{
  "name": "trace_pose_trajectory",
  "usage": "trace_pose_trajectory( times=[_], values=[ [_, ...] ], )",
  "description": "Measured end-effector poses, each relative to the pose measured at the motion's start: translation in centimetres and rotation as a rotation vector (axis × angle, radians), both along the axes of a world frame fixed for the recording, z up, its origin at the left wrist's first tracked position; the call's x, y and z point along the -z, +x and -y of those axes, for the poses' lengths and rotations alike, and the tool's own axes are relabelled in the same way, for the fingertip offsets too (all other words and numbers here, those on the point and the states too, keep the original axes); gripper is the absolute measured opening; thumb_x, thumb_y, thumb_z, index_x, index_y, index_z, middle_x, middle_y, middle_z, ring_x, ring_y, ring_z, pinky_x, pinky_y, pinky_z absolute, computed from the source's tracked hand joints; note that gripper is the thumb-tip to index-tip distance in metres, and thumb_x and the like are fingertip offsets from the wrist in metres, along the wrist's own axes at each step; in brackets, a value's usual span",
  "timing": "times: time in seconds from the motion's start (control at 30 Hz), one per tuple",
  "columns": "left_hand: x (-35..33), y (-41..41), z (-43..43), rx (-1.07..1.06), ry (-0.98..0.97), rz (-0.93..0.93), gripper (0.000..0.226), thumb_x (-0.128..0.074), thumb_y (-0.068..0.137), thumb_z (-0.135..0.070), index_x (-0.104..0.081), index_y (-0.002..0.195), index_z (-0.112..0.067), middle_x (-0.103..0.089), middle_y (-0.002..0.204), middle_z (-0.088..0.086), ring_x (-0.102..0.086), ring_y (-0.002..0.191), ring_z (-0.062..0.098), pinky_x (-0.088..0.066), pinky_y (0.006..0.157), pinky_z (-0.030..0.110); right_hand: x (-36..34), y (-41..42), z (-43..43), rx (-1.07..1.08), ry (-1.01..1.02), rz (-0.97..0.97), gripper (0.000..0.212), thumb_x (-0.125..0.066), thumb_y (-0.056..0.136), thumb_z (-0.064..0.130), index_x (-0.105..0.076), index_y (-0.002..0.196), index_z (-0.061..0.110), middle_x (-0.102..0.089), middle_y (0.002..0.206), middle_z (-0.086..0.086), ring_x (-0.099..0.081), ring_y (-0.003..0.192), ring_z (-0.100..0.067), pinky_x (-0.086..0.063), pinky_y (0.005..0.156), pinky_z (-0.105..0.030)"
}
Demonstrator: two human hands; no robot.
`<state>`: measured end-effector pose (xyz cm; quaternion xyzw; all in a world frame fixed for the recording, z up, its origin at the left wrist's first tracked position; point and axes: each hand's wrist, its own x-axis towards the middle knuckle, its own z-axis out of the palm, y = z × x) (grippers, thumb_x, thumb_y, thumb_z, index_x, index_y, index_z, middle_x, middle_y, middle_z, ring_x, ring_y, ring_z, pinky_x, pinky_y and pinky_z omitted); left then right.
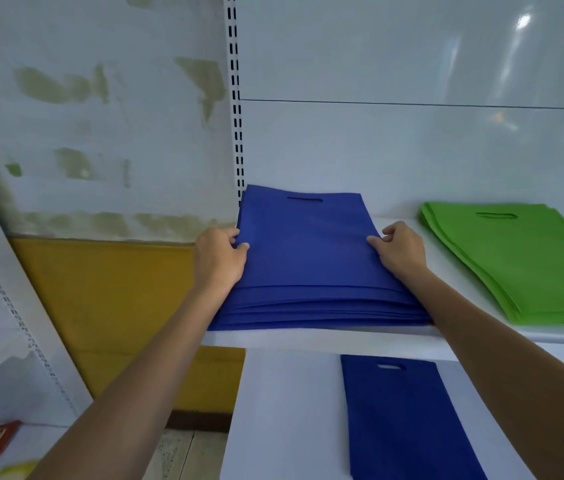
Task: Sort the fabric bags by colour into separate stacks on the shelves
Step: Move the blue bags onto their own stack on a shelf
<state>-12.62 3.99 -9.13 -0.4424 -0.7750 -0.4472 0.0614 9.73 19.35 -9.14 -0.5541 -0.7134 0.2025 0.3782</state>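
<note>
**Squaring up the blue stack on the upper shelf**

At centre-left of the frame my left hand (pixel 219 254) grips the near-left edge of the blue stack (pixel 308 261), thumb on top and fingers curled at the side. Centre-right, my right hand (pixel 400 249) pinches the opposite edge the same way. The stack lies on the upper shelf (pixel 308 338), its lower layers fanned toward me. I'd press both sides inward evenly to bring the edges flush, staying well apart from the green stack (pixel 523 265) at right. A lone blue bag (pixel 408 417) waits on the lower shelf (pixel 280 410).
</note>
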Motion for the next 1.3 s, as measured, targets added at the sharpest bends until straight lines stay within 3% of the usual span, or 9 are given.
trace_pose_trajectory(
  times=[0.13, 0.33, 0.53, 0.67, 0.77, 0.87, 1.07, 1.3],
  values=[
    [-0.3, 0.5, 0.4, -0.019, 0.058, -0.018, 0.022, -0.062, 0.088, -0.011, -0.065, 0.109, -0.006, -0.068, 0.103, 0.008, -0.063, 0.092, 0.019, -0.042, 0.075, 0.018, -0.2, 0.1, 0.2, -0.005, -0.009, -0.056, 0.031, -0.063, 0.087, 0.020, -0.058, 0.112, 0.001, -0.064, 0.104, -0.013, -0.056, 0.103, -0.027, -0.037, 0.078, -0.026],
    [-0.2, 0.4, 0.5, -0.036, 0.119, -0.127, 0.006, -0.062, 0.087, -0.012, -0.066, 0.090, -0.010, -0.068, 0.090, 0.005, -0.063, 0.084, 0.022, -0.048, 0.066, 0.031, -0.1, 0.2, 0.5, -0.016, 0.152, -0.013, 0.017, -0.055, 0.091, 0.014, -0.063, 0.099, 0.001, -0.066, 0.093, -0.015, -0.056, 0.085, -0.027, -0.035, 0.070, -0.026],
    [-0.4, 0.8, 0.6, -0.017, 0.104, -0.099, 0.021, -0.058, 0.090, -0.010, -0.060, 0.111, -0.007, -0.068, 0.097, 0.008, -0.062, 0.090, 0.022, -0.042, 0.072, 0.021, -0.3, 0.3, 0.9, 0.015, 0.297, 0.046, 0.015, -0.052, 0.091, 0.010, -0.058, 0.101, 0.000, -0.065, 0.093, -0.019, -0.057, 0.088, -0.037, -0.041, 0.072, -0.036],
    [-1.3, 1.2, 1.4, 0.080, 0.061, -0.257, 0.018, -0.052, 0.092, -0.004, -0.066, 0.103, -0.004, -0.067, 0.097, 0.011, -0.060, 0.095, 0.025, -0.041, 0.076, 0.022, -1.6, 0.7, 1.7, -0.042, 0.455, 0.058, 0.013, -0.050, 0.089, 0.002, -0.055, 0.099, -0.005, -0.059, 0.100, -0.022, -0.053, 0.093, -0.039, -0.041, 0.076, -0.043],
    [-2.4, 2.0, 2.5, 0.104, 0.043, -0.344, 0.024, -0.049, 0.094, -0.007, -0.065, 0.111, -0.006, -0.066, 0.107, 0.010, -0.056, 0.103, 0.024, -0.038, 0.083, 0.021, -3.6, 2.3, 2.9, -0.090, 0.438, -0.019, 0.030, -0.046, 0.085, -0.004, -0.047, 0.115, -0.001, -0.060, 0.106, -0.023, -0.056, 0.088, -0.041, -0.045, 0.073, -0.045],
    [-2.8, 4.1, 3.7, 0.123, 0.054, -0.388, 0.028, -0.047, 0.094, -0.006, -0.063, 0.117, -0.007, -0.063, 0.114, 0.008, -0.054, 0.108, 0.023, -0.040, 0.087, 0.026, -4.9, 5.6, 4.5, -0.153, 0.448, -0.017, 0.052, -0.047, 0.080, -0.005, -0.042, 0.130, 0.009, -0.058, 0.113, -0.015, -0.053, 0.080, -0.032, -0.044, 0.074, -0.036],
    [-1.7, 12.5, 5.2, 0.241, 0.037, -0.360, 0.034, -0.046, 0.093, -0.008, -0.056, 0.125, -0.009, -0.058, 0.121, 0.003, -0.048, 0.114, 0.019, -0.039, 0.090, 0.026, -4.1, 15.2, 7.9, -0.025, 0.409, 0.023, 0.043, -0.049, 0.083, -0.002, -0.054, 0.125, 0.004, -0.054, 0.127, -0.011, -0.055, 0.102, -0.030, -0.038, 0.086, -0.027],
    [2.2, 25.2, 6.8, 0.414, 0.057, -0.305, 0.034, -0.052, 0.090, -0.005, -0.057, 0.124, -0.007, -0.058, 0.119, 0.004, -0.050, 0.112, 0.022, -0.035, 0.087, 0.020, -0.1, 29.0, 13.1, 0.156, 0.354, 0.083, 0.038, -0.044, 0.092, 0.007, -0.048, 0.129, 0.006, -0.049, 0.131, -0.010, -0.053, 0.108, -0.029, -0.044, 0.088, -0.039]
  ],
)
